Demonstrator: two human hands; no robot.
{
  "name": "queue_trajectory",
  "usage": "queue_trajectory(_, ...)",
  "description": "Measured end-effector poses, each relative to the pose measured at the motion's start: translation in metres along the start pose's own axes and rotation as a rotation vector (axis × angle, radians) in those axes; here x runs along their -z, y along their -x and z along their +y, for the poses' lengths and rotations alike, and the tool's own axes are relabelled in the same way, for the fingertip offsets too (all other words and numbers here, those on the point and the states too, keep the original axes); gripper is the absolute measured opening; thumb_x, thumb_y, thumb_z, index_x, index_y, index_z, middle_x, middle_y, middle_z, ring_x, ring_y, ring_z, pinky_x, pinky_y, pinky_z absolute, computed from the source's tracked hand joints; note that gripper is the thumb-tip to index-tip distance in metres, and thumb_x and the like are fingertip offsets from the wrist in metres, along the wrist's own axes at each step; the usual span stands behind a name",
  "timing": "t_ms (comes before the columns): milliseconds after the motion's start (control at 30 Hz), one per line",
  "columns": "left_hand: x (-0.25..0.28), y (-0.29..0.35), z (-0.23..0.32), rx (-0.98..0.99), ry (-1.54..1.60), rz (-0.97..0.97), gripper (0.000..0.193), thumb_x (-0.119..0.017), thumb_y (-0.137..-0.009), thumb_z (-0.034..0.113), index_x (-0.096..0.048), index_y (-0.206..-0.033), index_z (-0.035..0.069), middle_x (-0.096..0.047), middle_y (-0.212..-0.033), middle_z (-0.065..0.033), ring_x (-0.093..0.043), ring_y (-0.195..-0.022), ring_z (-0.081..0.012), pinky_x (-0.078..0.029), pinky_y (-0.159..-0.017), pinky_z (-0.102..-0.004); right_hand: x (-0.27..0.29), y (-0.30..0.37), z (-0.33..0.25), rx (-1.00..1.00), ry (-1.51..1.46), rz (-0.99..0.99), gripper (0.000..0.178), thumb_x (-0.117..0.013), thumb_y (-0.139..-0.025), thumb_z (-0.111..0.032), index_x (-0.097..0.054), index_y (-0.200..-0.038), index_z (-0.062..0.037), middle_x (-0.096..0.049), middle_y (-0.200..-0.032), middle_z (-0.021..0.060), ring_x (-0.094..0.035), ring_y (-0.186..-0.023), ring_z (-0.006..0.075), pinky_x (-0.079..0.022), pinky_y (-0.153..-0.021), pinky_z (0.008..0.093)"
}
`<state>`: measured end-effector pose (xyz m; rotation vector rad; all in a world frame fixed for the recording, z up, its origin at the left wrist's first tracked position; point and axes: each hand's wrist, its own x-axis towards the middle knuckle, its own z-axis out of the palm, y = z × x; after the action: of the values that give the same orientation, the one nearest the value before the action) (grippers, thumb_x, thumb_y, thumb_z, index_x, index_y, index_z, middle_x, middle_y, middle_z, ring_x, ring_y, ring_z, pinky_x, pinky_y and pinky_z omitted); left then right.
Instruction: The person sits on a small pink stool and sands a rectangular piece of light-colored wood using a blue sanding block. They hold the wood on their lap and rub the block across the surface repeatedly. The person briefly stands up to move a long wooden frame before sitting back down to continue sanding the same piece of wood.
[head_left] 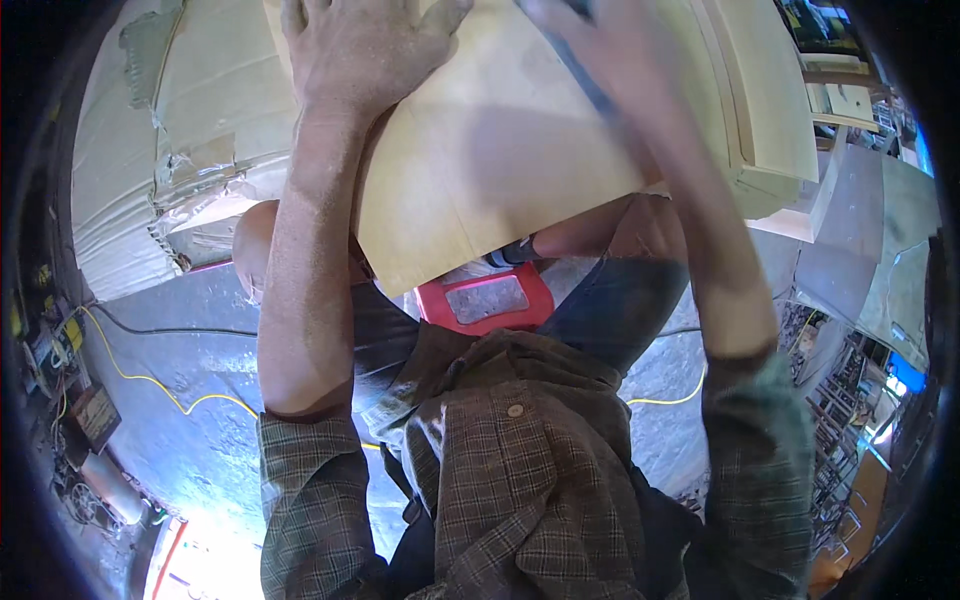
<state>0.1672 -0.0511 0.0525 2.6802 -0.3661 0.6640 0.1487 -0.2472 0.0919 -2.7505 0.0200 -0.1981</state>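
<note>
My left hand (370, 50) lies flat on a pale plywood panel (430, 190), fingers spread and partly cut off by the upper edge. Dust covers its back and the forearm. Over the panel's right part, my right hand (620, 45) is smeared by motion, and its fingertips run out of the picture. Close beside it, a dark blue-grey strip (572, 62) slants across the wood; its kind is not clear. Whether the hand grips the strip cannot be made out. The panel's near end juts over my lap.
Flattened cardboard (215, 90) is at the left. Wooden pieces with a raised edge (770, 110) stand at the right. A red plastic stool (485, 300) shows between my legs. Across the grey floor run a yellow cord (150, 377) and a dark cable (190, 331). Clutter lines both sides.
</note>
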Motion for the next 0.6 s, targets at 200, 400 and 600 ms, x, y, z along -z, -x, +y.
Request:
queue_trajectory(200,0.001,-0.001,-0.004,-0.002,0.028,-0.036,0.056,-0.061,-0.083,0.045,-0.055,-0.127,0.010,-0.045,-0.135,-0.0239,-0.038,-0.127,-0.0416,-0.023,-0.109,-0.0524,-0.031,-0.050,-0.007,-0.019,-0.047,0.078,0.048,-0.061,-0.086,-0.037,-0.051,-0.125,-0.0096,-0.068,-0.092,0.0157,-0.064,-0.086,0.0344,-0.048,-0.076,0.0449)
queue_trajectory(400,0.004,0.000,0.002,-0.026,-0.014,0.000,0.056,-0.061,-0.083,0.045,-0.055,-0.127,0.010,-0.045,-0.134,-0.0249,-0.038,-0.127,-0.0422,-0.024,-0.109,-0.0529,0.014,0.084,0.028,-0.020,0.085,0.049,0.067,-0.065,-0.081,-0.046,-0.046,-0.134,-0.0106,-0.059,-0.110,0.0225,-0.060,-0.100,0.0395,-0.047,-0.086,0.0465)
queue_trajectory(600,-0.007,-0.005,-0.006,-0.014,-0.072,-0.087,0.063,-0.054,-0.084,0.058,-0.051,-0.133,0.018,-0.041,-0.140,-0.0199,-0.035,-0.132,-0.0369,-0.022,-0.110,-0.0498,-0.020,-0.051,-0.006,0.036,-0.162,0.085,0.050,-0.061,-0.086,-0.037,-0.048,-0.126,-0.0100,-0.067,-0.092,0.0163,-0.064,-0.087,0.0355,-0.048,-0.077,0.0460)
